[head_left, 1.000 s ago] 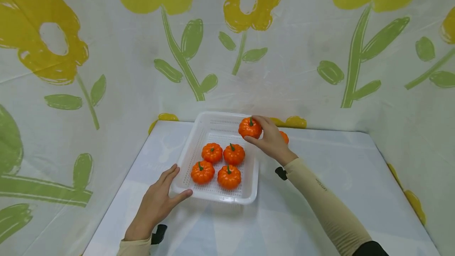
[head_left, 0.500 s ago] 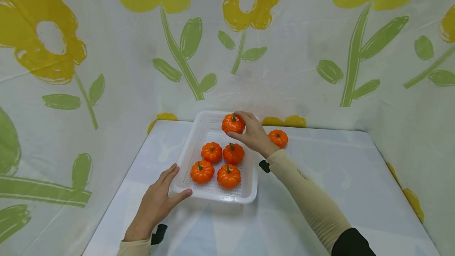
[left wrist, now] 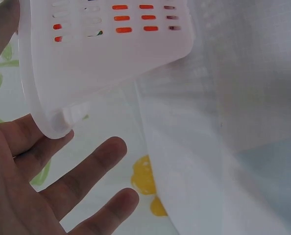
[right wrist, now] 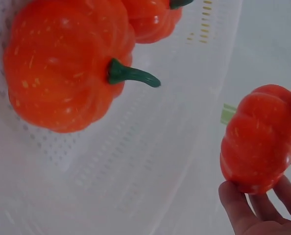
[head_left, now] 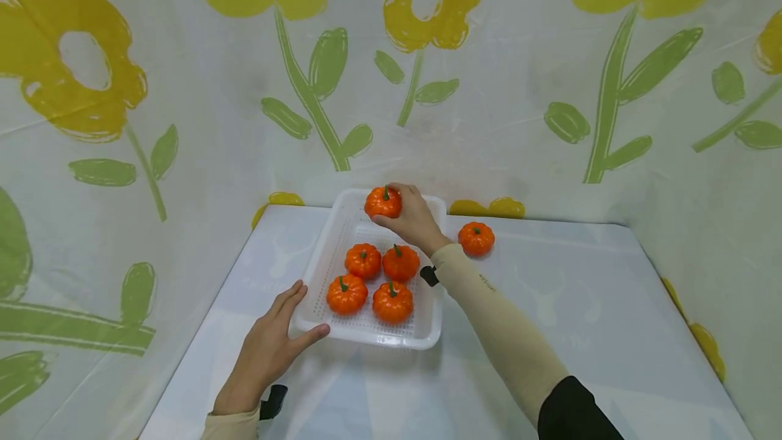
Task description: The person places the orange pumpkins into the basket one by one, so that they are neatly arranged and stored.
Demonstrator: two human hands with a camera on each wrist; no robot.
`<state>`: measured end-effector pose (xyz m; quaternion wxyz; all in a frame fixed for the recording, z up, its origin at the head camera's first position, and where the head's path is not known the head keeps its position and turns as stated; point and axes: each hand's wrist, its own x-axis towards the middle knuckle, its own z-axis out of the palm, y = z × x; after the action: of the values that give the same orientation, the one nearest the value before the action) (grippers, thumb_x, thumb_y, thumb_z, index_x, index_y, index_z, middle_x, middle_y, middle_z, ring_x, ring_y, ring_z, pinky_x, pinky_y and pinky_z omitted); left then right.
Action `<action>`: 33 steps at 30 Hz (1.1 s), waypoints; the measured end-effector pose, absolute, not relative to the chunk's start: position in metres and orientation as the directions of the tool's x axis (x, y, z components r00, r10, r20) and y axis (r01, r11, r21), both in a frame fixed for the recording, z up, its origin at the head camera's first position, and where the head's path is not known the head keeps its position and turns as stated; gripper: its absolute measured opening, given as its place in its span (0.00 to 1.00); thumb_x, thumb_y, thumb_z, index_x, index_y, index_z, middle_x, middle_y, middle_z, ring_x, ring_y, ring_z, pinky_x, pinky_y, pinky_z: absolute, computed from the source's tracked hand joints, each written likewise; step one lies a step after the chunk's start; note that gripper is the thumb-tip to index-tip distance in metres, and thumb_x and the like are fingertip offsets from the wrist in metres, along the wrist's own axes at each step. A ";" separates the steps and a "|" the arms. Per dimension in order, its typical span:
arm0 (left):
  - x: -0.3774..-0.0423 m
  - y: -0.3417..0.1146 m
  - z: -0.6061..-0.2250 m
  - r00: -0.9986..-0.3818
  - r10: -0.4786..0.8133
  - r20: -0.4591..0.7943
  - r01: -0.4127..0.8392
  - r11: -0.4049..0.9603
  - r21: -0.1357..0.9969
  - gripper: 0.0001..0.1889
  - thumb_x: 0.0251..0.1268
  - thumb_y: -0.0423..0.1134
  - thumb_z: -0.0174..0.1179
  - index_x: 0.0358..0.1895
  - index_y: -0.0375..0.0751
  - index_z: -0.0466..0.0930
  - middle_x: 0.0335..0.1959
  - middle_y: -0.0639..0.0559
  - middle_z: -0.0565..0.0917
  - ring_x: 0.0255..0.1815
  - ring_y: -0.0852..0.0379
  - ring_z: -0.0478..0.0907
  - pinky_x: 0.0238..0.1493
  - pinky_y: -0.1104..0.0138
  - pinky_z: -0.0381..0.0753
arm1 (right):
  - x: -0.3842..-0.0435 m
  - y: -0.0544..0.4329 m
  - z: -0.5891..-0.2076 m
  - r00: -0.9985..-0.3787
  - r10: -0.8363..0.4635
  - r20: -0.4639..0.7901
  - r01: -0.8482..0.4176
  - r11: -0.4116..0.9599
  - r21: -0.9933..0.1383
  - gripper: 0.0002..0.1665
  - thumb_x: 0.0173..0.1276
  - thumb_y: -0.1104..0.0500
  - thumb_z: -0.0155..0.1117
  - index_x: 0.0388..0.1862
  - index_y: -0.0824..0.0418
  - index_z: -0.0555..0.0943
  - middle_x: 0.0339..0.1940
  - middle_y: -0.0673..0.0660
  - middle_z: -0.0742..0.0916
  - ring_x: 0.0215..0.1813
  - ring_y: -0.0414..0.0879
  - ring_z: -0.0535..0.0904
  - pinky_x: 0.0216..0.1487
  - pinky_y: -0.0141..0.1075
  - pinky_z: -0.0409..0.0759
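Head view: right grip (head_left: 411, 217) around held pumpkin (head_left: 381, 203), left grip (head_left: 270, 343) spread at basket (head_left: 392, 341), outlying pumpkin (head_left: 476, 240) only here.

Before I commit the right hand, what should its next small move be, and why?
Probably lower the held pumpkin gently into the far part of the white basket. The right hand grips it over that end, apparently still above the floor, and the four other pumpkins inside sit nearer the person, so there seems to be room.
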<state>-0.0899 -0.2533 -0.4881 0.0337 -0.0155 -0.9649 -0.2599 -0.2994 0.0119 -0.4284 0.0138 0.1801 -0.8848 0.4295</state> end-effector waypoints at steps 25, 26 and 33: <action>-0.089 -0.254 -0.490 -0.997 0.019 0.071 0.053 0.854 0.518 0.53 0.57 0.75 0.61 0.78 0.44 0.62 0.80 0.48 0.61 0.69 0.35 0.71 0.64 0.36 0.71 | -0.318 -0.014 -0.483 -0.963 -0.270 -0.025 -0.159 0.637 -0.754 0.47 0.63 0.53 0.77 0.77 0.59 0.65 0.72 0.63 0.68 0.70 0.57 0.70 0.72 0.51 0.70; -0.089 -0.254 -0.489 -0.997 0.017 0.070 0.051 0.854 0.518 0.53 0.57 0.75 0.61 0.78 0.44 0.62 0.80 0.49 0.61 0.69 0.35 0.71 0.64 0.37 0.71 | -0.318 -0.014 -0.485 -0.963 -0.267 -0.034 -0.151 0.638 -0.755 0.47 0.63 0.53 0.77 0.77 0.58 0.65 0.72 0.63 0.69 0.69 0.58 0.71 0.72 0.51 0.70; -0.089 -0.255 -0.490 -0.996 0.022 0.087 0.064 0.853 0.518 0.52 0.57 0.75 0.61 0.78 0.45 0.62 0.80 0.50 0.61 0.69 0.36 0.72 0.64 0.38 0.72 | -0.320 -0.017 -0.486 -0.961 -0.268 -0.065 -0.139 0.676 -0.724 0.45 0.64 0.50 0.76 0.75 0.59 0.67 0.70 0.65 0.71 0.68 0.58 0.72 0.71 0.51 0.72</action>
<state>-0.0892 -0.2553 -0.4897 0.0387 -0.0225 -0.9617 -0.2704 -0.3204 -0.0170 -0.4865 -0.0832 0.1116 -0.9116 0.3867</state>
